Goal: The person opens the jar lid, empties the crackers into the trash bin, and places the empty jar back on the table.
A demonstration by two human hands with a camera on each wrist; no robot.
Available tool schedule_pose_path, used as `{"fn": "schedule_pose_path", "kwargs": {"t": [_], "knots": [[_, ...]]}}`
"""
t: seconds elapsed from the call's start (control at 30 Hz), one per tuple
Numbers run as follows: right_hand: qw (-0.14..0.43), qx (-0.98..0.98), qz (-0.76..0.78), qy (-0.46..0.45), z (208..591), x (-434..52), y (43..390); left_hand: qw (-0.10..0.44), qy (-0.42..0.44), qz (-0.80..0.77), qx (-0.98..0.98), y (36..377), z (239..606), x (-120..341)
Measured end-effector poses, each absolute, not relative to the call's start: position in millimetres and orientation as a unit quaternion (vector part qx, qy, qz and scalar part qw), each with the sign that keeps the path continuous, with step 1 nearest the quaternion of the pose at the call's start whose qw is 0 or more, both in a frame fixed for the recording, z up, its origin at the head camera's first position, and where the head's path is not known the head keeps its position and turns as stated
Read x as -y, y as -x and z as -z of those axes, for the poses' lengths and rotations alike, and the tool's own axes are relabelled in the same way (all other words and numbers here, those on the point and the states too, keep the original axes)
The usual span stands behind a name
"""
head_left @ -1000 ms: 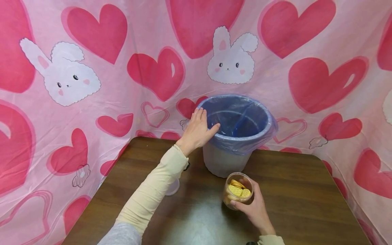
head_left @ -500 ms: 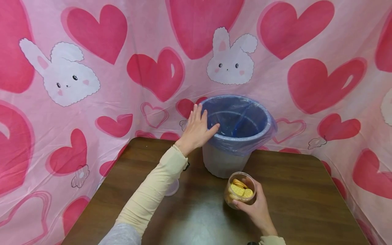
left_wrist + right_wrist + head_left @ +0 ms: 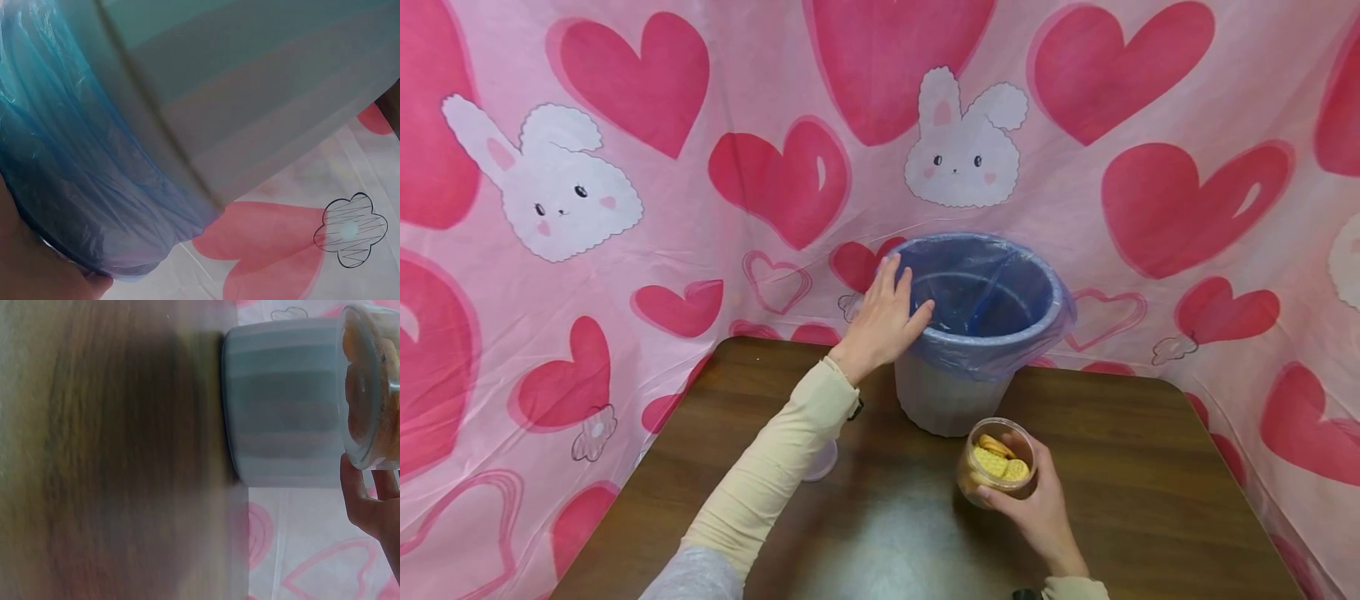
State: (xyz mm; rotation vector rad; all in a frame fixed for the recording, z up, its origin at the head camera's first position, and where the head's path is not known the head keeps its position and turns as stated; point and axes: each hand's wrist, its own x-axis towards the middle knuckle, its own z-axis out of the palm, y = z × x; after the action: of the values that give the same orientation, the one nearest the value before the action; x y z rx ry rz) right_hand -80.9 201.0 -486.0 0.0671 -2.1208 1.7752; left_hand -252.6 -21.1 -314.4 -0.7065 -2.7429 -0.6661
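A grey waste bin lined with a blue plastic bag stands at the far edge of the brown table. My left hand rests on the bin's left rim, fingers straight along the outside and thumb hooked over the edge. The left wrist view is filled by the bin's wall and the bag's overhang. My right hand grips a clear plastic jar of yellow crackers just in front of the bin. That jar shows at the right edge of the right wrist view, next to the bin.
A pink cloth with hearts and bunnies hangs behind and to both sides of the table. A clear lid lies on the table, partly hidden under my left forearm. Bare tabletop lies in front of and to the right of the jar.
My right hand has carried the jar of crackers a little to the right and nearer the bin. My left hand has stayed on the bin's rim.
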Motion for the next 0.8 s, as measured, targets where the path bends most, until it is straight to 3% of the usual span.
{"fn": "schedule_pose_path", "kwargs": {"t": [0.8], "knots": [[0.245, 0.744, -0.622, -0.003, 462.1, -216.1, 84.7, 0.080, 0.244, 0.201, 0.945, 253.6, 310.8, 21.5]]}}
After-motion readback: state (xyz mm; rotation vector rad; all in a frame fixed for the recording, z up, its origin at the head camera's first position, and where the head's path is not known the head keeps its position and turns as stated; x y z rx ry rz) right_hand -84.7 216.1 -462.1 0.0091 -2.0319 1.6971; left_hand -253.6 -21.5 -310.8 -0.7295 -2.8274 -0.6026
